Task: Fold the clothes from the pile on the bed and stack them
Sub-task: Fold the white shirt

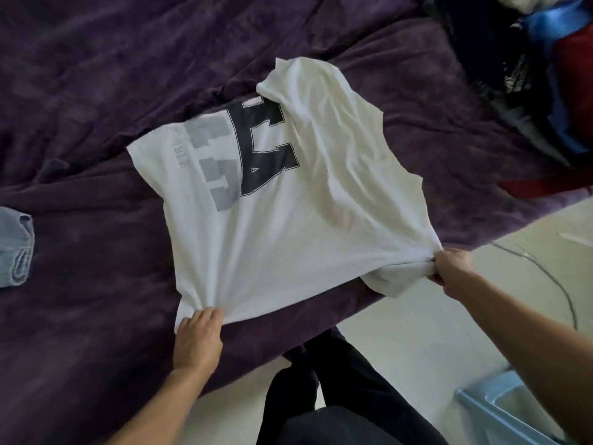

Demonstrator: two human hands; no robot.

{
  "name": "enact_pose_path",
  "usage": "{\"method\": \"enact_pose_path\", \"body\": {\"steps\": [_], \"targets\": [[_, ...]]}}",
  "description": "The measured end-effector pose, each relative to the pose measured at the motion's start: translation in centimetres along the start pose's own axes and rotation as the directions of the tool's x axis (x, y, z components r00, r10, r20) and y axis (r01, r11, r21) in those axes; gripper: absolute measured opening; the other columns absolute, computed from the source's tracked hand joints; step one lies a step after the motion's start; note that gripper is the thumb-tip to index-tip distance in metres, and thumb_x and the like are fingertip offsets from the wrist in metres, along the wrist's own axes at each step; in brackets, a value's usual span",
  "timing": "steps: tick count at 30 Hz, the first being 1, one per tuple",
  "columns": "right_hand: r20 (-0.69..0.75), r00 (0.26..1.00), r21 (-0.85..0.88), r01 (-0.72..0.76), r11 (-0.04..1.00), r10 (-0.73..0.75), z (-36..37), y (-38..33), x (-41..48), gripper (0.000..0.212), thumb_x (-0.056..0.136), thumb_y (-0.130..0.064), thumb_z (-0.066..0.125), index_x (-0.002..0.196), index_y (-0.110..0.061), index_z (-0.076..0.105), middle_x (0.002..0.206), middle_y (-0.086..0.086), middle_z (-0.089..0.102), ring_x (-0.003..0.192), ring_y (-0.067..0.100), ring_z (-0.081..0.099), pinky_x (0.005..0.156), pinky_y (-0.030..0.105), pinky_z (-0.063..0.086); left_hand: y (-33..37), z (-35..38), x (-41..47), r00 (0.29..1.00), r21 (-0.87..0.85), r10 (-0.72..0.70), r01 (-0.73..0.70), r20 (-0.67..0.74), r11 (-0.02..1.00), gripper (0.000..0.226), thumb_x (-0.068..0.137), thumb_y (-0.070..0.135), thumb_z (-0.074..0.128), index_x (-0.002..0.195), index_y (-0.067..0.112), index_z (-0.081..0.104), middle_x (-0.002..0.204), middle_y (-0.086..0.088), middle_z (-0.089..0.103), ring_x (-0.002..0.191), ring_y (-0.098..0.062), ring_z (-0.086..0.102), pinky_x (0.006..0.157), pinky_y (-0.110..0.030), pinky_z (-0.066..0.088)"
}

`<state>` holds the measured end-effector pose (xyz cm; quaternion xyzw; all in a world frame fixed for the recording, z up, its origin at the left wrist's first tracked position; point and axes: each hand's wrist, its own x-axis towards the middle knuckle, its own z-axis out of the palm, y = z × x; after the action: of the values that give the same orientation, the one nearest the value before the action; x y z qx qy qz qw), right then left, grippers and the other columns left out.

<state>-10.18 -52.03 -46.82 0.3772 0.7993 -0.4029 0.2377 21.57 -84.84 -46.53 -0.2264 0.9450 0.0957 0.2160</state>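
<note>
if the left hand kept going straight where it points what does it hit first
The white t-shirt: the left hand grips its near edge, fingers pointing across it. Further on lie only the shirt's dark letters, then the purple bedcover, as far as depth shows.

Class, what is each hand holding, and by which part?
Both hold the white T-shirt by its near edge: left hand grips one corner, right hand pinches the other.

Dim soft light, edges perhaps blurred
</note>
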Motion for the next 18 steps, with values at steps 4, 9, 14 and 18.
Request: {"method": "enact_pose_path", "body": {"steps": [4, 9, 14, 18], "targets": [[0.248, 0.964, -0.088, -0.071, 0.994, 0.091, -1.1, -0.9, -3.5, 0.033, 0.074, -0.032, 0.082, 0.086, -0.005, 0.066, 0.077, 0.008, 0.066, 0.066, 0.022, 0.061, 0.055, 0.029, 0.053, -1.8, -1.3, -2.5, 0.992, -0.019, -0.116, 0.117, 0.049, 0.993, 0.034, 0.059, -0.015, 0.066, 0.084, 0.009, 0.064, 0.080, -0.005, 0.065, 0.078, -0.030, 0.063, 0.067, -0.040, 0.050], [0.438, 0.894, -0.147, -0.035, 0.989, 0.096, -2.5, -3.2, -5.8, 0.036, 0.077, -0.032, 0.078, 0.101, -0.006, 0.069, 0.088, 0.007, 0.069, 0.073, 0.020, 0.063, 0.061, 0.031, 0.053, -3.8, -3.3, -4.0, 0.977, 0.091, -0.190, 0.181, 0.096, 0.979, 0.034, 0.086, 0.011, 0.051, 0.117, 0.026, 0.051, 0.115, 0.013, 0.056, 0.112, -0.011, 0.051, 0.091, -0.027, 0.040], [0.498, 0.860, 0.100, 0.073, 0.992, -0.113, -1.7, -9.1, -7.8, 0.020, 0.095, -0.019, 0.056, 0.107, -0.006, 0.066, 0.101, 0.013, 0.068, 0.089, 0.028, 0.066, 0.074, 0.040, 0.053, -4.9, -7.4, -1.7, 0.963, -0.008, -0.269, 0.269, 0.009, 0.963, 0.029, 0.076, -0.001, 0.056, 0.100, 0.014, 0.061, 0.102, -0.002, 0.063, 0.098, -0.026, 0.058, 0.080, -0.038, 0.043], [0.566, 0.808, 0.180, 0.072, 0.981, -0.163, 1.6, -17.6, -8.8, 0.016, 0.097, -0.013, 0.051, 0.086, -0.013, 0.062, 0.077, 0.004, 0.065, 0.067, 0.015, 0.064, 0.063, 0.029, 0.055, -6.8, -12.1, 3.6, 0.911, -0.178, -0.384, 0.357, -0.152, 0.917, 0.020, 0.069, -0.010, 0.057, 0.085, 0.002, 0.062, 0.087, -0.018, 0.062, 0.083, -0.041, 0.059, 0.068, -0.047, 0.045]]}}
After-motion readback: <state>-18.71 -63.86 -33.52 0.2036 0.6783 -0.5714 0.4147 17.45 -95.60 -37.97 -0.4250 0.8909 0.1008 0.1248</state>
